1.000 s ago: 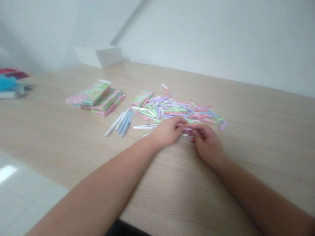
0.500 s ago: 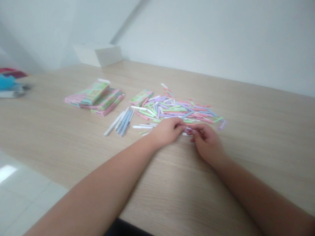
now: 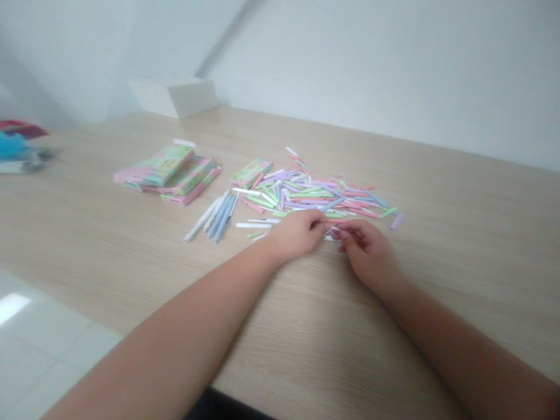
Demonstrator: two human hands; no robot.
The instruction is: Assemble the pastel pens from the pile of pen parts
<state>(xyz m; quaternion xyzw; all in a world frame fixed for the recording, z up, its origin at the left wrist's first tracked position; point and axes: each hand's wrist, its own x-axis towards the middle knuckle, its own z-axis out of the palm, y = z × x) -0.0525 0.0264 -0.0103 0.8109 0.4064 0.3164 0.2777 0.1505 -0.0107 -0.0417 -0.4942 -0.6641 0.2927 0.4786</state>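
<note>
At the near edge of a pile of pastel pen parts (image 3: 306,195), my two hands meet fingertip to fingertip. My left hand (image 3: 297,234) is closed in a pinch on a slim pale purple pen part (image 3: 335,229), and my right hand (image 3: 371,252) pinches its other end. Fingers cover most of that piece, and blur hides its detail. Just below the fingertips a small white piece (image 3: 330,238) lies on the table. Left of my left hand are a few thin white sticks (image 3: 254,226) and a row of blue and white pens (image 3: 214,216).
Pink and green cartons (image 3: 168,169) lie stacked at the left, and one more carton (image 3: 251,172) touches the pile's left end. A white box-like object (image 3: 192,99) stands by the wall. Blue and red items (image 3: 13,146) sit at the far left of the wooden table (image 3: 284,338).
Both hands stay in nearly the same place, with only slight movement at the fingertips. The pile, pens and cartons have not moved.
</note>
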